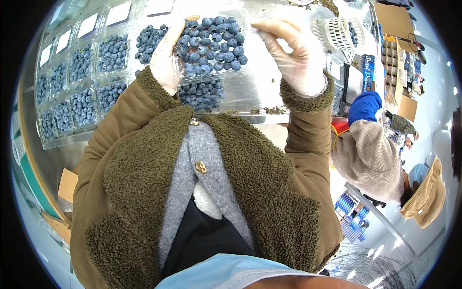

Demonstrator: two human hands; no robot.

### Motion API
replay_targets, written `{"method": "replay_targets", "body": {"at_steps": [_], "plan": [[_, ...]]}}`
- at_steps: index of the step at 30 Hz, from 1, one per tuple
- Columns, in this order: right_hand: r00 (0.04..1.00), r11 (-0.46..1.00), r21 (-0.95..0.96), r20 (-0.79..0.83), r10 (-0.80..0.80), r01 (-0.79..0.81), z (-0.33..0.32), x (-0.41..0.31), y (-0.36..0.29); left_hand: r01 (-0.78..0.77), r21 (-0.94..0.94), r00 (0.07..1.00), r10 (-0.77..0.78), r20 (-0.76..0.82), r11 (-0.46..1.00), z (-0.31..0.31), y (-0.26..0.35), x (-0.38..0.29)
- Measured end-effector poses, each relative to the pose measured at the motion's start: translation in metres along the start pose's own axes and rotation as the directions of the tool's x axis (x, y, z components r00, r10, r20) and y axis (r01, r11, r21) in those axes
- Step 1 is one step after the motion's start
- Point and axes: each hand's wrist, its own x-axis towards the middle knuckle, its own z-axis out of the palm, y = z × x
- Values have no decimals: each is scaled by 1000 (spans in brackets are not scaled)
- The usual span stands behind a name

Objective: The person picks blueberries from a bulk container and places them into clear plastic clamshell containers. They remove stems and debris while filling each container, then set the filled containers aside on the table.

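My left hand (166,59), in a pale thin glove, grips the left side of a clear plastic clamshell box (231,75) full of blueberries (213,45). Its thumb and fingers lie along the box's wall. To the right of the box, my right hand (292,54), gloved too, is raised with its fingers bent towards the box's upper right corner; a narrow gap shows between fingertips and box, and I see nothing held in it. More blueberries (200,95) in a clear box lie just below the held one, and others (149,41) are behind my left hand.
Several filled clear boxes (83,104) stand in rows at the left, some with white labels on their lids (88,25). A white perforated basket (337,34) with berries is at the upper right. A co-worker with a blue sleeve (364,106) is on the right. Plant debris (274,110) lies along the table edge.
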Motion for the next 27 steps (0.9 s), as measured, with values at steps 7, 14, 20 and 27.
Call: {"method": "replay_targets", "body": {"at_steps": [7,14,20,27], "plan": [[860,846,239,-71,505,-477,0,-61,-6,40,18,986,-42,164,999,-14,-3,3],[796,778,332,-115,595,-533,3,-68,1,147,75,955,-161,248,986,-7,-4,3],[997,929,-367,-80,20,-48,-9,-38,4,114,58,976,-122,181,992,8,-7,-2],[968,640,-741,251,-16,203,-1,-1,0,-55,95,994,46,95,994,4,-13,0]]}}
